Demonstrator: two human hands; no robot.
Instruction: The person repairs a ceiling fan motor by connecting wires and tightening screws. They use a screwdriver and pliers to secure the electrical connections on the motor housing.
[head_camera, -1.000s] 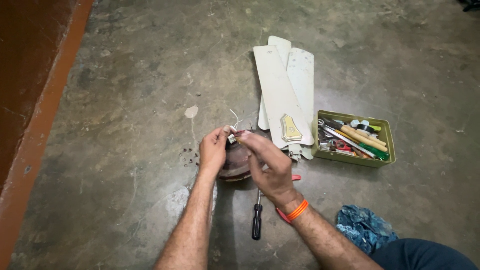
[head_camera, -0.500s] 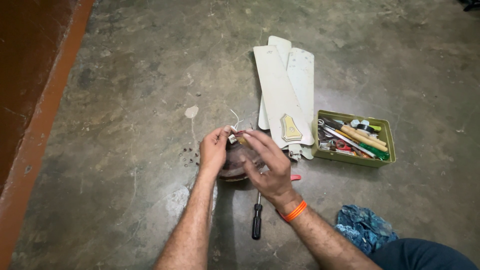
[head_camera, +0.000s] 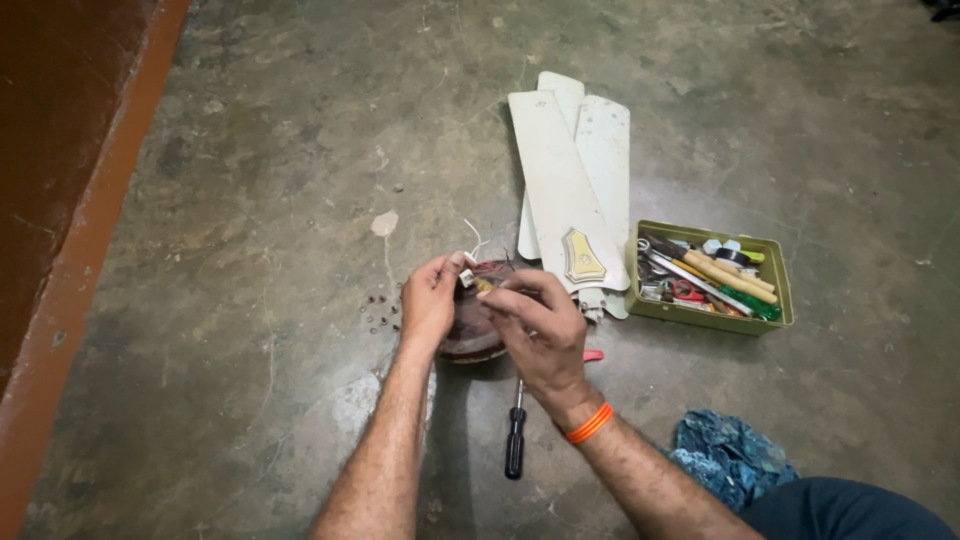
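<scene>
Fingers of the left hand (head_camera: 428, 300) and right hand (head_camera: 538, 330) pinch together on thin wires (head_camera: 487, 270) above one brown fan motor (head_camera: 470, 335) on the floor. Nearby lie three white blades (head_camera: 570, 170), one screwdriver (head_camera: 515, 440) and one green tool tray (head_camera: 780, 290).

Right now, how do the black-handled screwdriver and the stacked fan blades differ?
The black-handled screwdriver is short, thin and dark; the fan blades are long, flat and cream-white. The screwdriver lies alone near the right hand; the blades overlap in a stack beside the green tool tray. One blade bears a gold emblem; the screwdriver is plain. Both lie untouched on the concrete floor.
</scene>
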